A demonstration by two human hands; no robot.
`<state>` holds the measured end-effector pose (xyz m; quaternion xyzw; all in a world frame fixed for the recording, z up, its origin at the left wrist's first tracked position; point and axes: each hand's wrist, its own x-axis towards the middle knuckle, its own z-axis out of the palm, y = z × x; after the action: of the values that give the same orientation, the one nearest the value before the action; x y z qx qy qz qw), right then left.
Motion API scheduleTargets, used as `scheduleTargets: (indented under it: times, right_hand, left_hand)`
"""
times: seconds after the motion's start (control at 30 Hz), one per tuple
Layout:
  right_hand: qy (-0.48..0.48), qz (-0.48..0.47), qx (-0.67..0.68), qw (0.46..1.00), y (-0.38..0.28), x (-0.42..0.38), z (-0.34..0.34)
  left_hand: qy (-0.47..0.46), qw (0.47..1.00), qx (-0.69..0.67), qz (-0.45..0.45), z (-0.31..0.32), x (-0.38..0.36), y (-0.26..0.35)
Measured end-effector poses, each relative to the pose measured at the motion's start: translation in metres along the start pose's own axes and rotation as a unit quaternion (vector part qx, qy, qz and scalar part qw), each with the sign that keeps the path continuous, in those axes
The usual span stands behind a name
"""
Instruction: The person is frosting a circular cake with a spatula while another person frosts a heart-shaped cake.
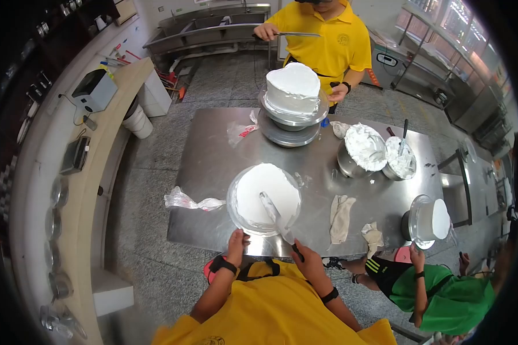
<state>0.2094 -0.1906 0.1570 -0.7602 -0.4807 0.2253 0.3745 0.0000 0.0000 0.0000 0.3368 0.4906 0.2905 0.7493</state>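
Observation:
A round cake covered in smooth white cream (256,192) sits on a turntable (293,220) near the front edge of the steel table. My right hand (309,263) is closed round the black handle of a spatula (277,217), whose blade lies over the right part of the cake's top, with cream on it. At the turntable's front left edge is my left hand (236,246), fingers bent at the rim; whether they grip it is not clear.
Across the steel table (207,149), a person in yellow holds a long knife (299,34) by a tall white cake (293,89). Two cream bowls (365,148) (400,158), cloths (342,218) and plastic bags (193,200) lie about. A person in green (460,296) works at a small cake (440,219).

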Motion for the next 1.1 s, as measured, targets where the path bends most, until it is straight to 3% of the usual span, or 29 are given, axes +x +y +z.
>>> scheduleTargets:
  times: [0.07, 0.1, 0.2, 0.37, 0.53, 0.63, 0.7, 0.77, 0.83, 0.97, 1.03, 1.1]
  right_hand:
    - [0.014, -0.016, -0.004, 1.000, -0.002, -0.001, 0.008]
    - [0.016, -0.019, -0.039, 0.999, 0.014, 0.001, -0.022]
    - [0.005, -0.013, -0.027, 1.000, 0.002, 0.002, -0.007]
    - [0.000, -0.019, -0.028, 0.999, 0.001, 0.003, -0.005]
    - [-0.014, -0.013, -0.029, 0.999, -0.002, 0.003, -0.006]
    - [-0.017, -0.019, -0.028, 0.999, 0.002, 0.004, -0.005]
    - [-0.014, -0.023, -0.029, 0.999, 0.003, 0.005, -0.004]
    - [-0.015, -0.016, -0.029, 0.999, 0.001, 0.005, -0.006]
    - [-0.014, -0.017, -0.028, 0.999, 0.000, 0.005, -0.006]
    - [-0.002, -0.029, -0.016, 0.999, 0.004, 0.004, -0.004]
    - [-0.009, -0.023, -0.014, 1.000, 0.003, 0.006, -0.004]
    - [-0.015, -0.016, -0.013, 1.000, 0.002, 0.007, -0.005]
  left_hand:
    - [0.025, 0.999, -0.033, 0.015, -0.013, -0.005, 0.028]
    - [0.006, 0.998, -0.062, 0.008, 0.019, 0.007, 0.006]
    - [-0.014, 0.999, 0.036, -0.011, -0.010, 0.009, 0.017]
    - [-0.117, 0.990, 0.073, 0.000, 0.003, -0.005, -0.012]
    - [-0.244, 0.958, 0.127, -0.075, 0.031, -0.033, -0.005]
    - [-0.229, 0.961, 0.112, -0.108, 0.025, -0.020, -0.005]
    - [-0.157, 0.980, 0.096, -0.072, 0.004, 0.003, -0.009]
    - [-0.065, 0.995, -0.045, -0.058, -0.011, 0.018, 0.000]
    - [-0.044, 0.994, -0.101, -0.017, -0.025, 0.028, 0.021]
    - [-0.020, 0.994, -0.102, -0.016, -0.030, 0.036, 0.049]
    - [0.012, 0.999, 0.040, 0.019, -0.026, 0.041, 0.047]
    - [0.012, 0.997, 0.065, 0.028, -0.021, 0.035, 0.039]
